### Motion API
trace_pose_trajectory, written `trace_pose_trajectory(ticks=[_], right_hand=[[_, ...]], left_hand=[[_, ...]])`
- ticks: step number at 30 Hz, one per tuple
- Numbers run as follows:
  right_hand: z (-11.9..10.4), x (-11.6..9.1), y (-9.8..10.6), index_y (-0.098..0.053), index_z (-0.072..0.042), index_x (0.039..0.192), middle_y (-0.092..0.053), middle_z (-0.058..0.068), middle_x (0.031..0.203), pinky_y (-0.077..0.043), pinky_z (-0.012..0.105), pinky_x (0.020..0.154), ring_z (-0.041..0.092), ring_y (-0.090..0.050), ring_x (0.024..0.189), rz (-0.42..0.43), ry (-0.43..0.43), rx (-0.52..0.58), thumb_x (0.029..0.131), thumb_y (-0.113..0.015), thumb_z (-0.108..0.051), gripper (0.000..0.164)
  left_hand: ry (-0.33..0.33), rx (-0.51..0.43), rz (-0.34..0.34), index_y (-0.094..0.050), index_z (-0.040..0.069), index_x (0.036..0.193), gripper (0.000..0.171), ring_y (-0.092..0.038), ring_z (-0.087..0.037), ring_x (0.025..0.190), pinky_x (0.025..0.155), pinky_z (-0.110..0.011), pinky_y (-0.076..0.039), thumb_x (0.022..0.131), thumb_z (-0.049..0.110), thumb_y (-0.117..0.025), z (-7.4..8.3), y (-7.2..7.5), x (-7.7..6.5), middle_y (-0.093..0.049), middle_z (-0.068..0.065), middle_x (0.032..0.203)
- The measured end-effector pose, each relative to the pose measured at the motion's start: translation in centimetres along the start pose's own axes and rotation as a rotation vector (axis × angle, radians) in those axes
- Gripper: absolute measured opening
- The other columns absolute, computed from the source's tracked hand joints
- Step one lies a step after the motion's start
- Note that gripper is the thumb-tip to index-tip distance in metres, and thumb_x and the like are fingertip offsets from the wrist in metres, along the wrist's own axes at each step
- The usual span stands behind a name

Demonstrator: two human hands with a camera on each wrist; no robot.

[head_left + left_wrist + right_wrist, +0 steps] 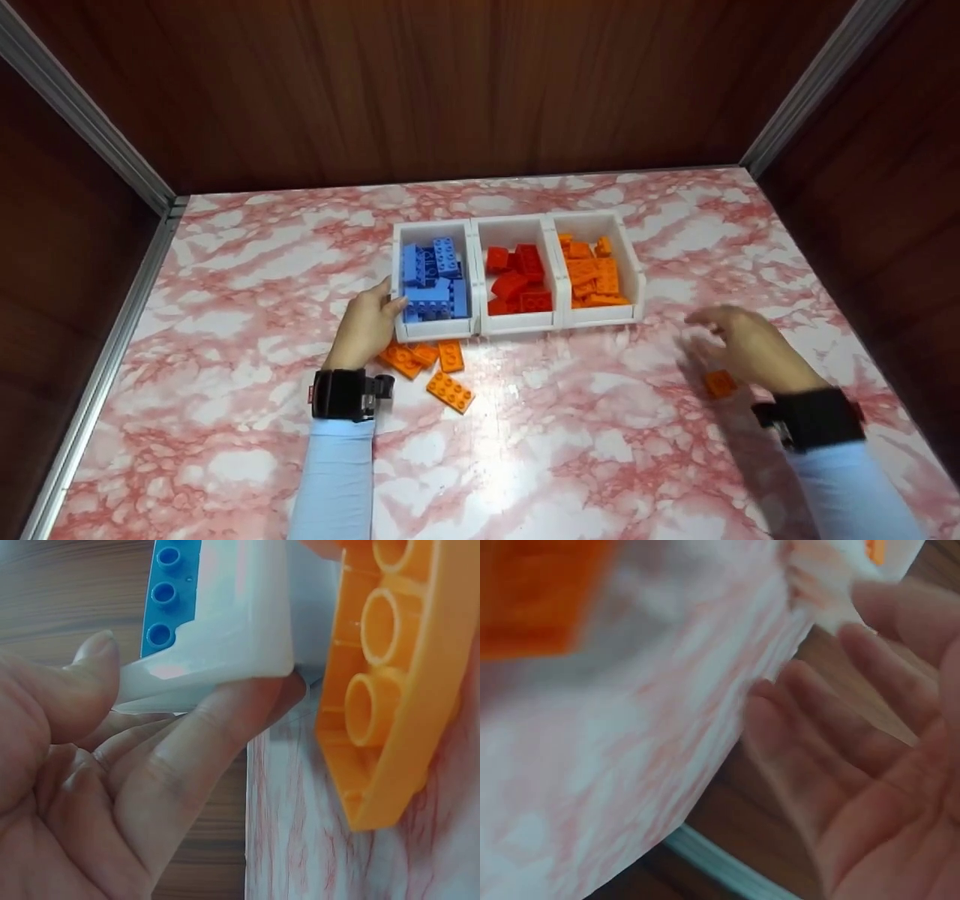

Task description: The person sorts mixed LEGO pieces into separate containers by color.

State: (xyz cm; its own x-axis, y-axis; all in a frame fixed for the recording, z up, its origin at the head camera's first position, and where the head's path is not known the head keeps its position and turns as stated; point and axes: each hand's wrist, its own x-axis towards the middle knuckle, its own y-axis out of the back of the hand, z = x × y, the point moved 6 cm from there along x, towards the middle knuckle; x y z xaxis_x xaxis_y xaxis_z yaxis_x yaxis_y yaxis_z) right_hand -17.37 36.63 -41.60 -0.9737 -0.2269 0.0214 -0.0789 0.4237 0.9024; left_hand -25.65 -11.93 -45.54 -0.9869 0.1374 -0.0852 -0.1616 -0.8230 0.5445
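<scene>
My left hand (366, 326) grips the near left corner of a white bin (439, 330) that holds blue toy bricks (429, 296). In the left wrist view the thumb lies at the bin's edge and the fingers reach beneath it. Several orange bricks (450, 391) lie on the table close by that hand, one of them large in the left wrist view. Over the right part of the table, my right hand (754, 346) is held with fingers spread loosely and nothing in them. A single orange brick (721, 384) lies just below it in the head view.
Joined to the blue-brick bin are a middle white bin (523, 322) with red bricks (517, 281) and a right one (600, 315) with orange bricks (592, 274). Dark wood panels (465, 90) with metal edge rails (90, 112) enclose the marbled table (570, 465).
</scene>
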Motion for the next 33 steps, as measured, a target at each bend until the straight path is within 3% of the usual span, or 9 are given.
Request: trace_pose_trajectory(ticks=[3, 8, 16, 21, 26, 33], right_hand=[[1.3, -2.4, -1.1, -0.067, 0.001, 0.121, -0.066, 0.023, 0.112, -0.052, 0.054, 0.078, 0.039, -0.063, 0.096, -0.074, -0.064, 0.01, 0.091, -0.074, -0.022, 0.038], [2.3, -5.3, -2.2, -0.067, -0.001, 0.117, -0.065, 0.017, 0.105, -0.053, 0.047, 0.074, 0.032, -0.064, 0.09, -0.078, -0.091, -0.028, 0.084, -0.08, -0.019, 0.04], [3.0, -6.9, -3.3, -0.064, 0.0, 0.12, -0.058, 0.016, 0.105, -0.052, 0.045, 0.071, 0.032, -0.061, 0.089, -0.077, -0.156, -0.034, 0.086, -0.078, -0.012, 0.039], [2.8, -6.7, -3.4, -0.065, 0.0, 0.119, -0.059, 0.016, 0.103, -0.053, 0.046, 0.071, 0.031, -0.061, 0.088, -0.066, -0.141, -0.042, 0.085, -0.078, -0.01, 0.038], [1.6, -5.5, -2.8, -0.066, 0.003, 0.117, -0.061, 0.016, 0.1, -0.054, 0.044, 0.07, 0.031, -0.063, 0.086, 0.019, -0.054, -0.056, 0.082, -0.076, -0.002, 0.037], [-2.3, -1.1, -1.3, -0.066, 0.001, 0.123, -0.06, 0.016, 0.102, -0.055, 0.045, 0.068, 0.031, -0.064, 0.084, 0.168, 0.055, -0.008, 0.086, -0.076, -0.004, 0.039]], left_hand=[[-0.006, -0.001, 0.001, -0.04, 0.012, 0.152, 0.05, -0.061, -0.025, 0.101, 0.085, -0.039, -0.05, 0.105, 0.022, -0.052, 0.0, 0.0, 0.0, -0.06, -0.014, 0.134], [-0.012, 0.007, 0.01, -0.039, 0.009, 0.152, 0.051, -0.06, -0.025, 0.105, 0.089, -0.041, -0.049, 0.105, 0.021, -0.052, -0.1, 0.1, 0.0, -0.059, -0.015, 0.135], [0.005, 0.002, 0.006, -0.038, 0.01, 0.153, 0.052, -0.059, -0.022, 0.11, 0.095, -0.041, -0.047, 0.104, 0.022, -0.053, -0.2, 0.0, 0.0, -0.058, -0.014, 0.137], [-0.002, 0.0, 0.008, -0.039, 0.01, 0.153, 0.051, -0.059, -0.022, 0.111, 0.095, -0.041, -0.047, 0.104, 0.021, -0.052, -0.1, 0.0, 0.1, -0.058, -0.014, 0.137], [-0.008, -0.003, 0.006, -0.04, 0.01, 0.152, 0.051, -0.057, -0.023, 0.114, 0.098, -0.042, -0.045, 0.104, 0.021, -0.052, 0.0, 0.1, 0.0, -0.057, -0.014, 0.138], [-0.008, -0.014, 0.005, -0.039, 0.011, 0.153, 0.052, -0.057, -0.023, 0.119, 0.103, -0.043, -0.044, 0.104, 0.022, -0.052, -0.1, 0.0, 0.0, -0.057, -0.014, 0.139]])
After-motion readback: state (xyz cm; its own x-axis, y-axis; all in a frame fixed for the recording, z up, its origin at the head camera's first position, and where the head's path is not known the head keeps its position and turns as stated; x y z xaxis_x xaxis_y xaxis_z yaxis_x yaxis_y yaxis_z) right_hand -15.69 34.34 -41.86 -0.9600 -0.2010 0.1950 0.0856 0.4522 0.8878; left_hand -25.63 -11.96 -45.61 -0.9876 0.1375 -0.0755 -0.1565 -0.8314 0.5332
